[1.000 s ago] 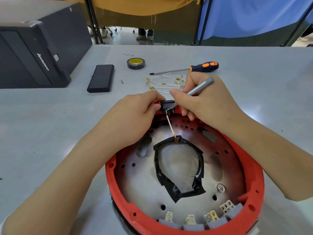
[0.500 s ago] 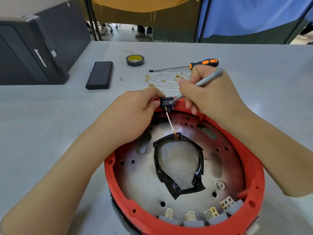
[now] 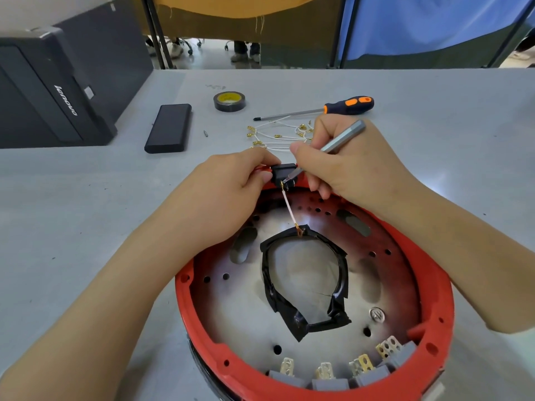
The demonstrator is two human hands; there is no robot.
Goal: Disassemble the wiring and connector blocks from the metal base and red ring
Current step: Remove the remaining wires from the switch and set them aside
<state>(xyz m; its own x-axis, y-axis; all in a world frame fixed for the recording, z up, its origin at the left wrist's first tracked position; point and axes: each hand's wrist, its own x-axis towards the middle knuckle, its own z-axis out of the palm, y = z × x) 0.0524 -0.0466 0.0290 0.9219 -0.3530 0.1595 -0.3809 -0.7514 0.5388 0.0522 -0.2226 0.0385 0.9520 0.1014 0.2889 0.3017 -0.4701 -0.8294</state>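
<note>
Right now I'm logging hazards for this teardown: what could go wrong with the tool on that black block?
The thin metal tool in the right hand could slip off the black connector block and jab the left hand pinching it. Prying could also strain the pink wire running to the black taped loop.

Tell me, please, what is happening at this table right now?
A person is stripping a red ring on a metal base. The left hand grips a black connector block at the ring's far edge, while the right hand works a slim metal tool into it. One wire is still attached; loose wires lie beyond.
</note>
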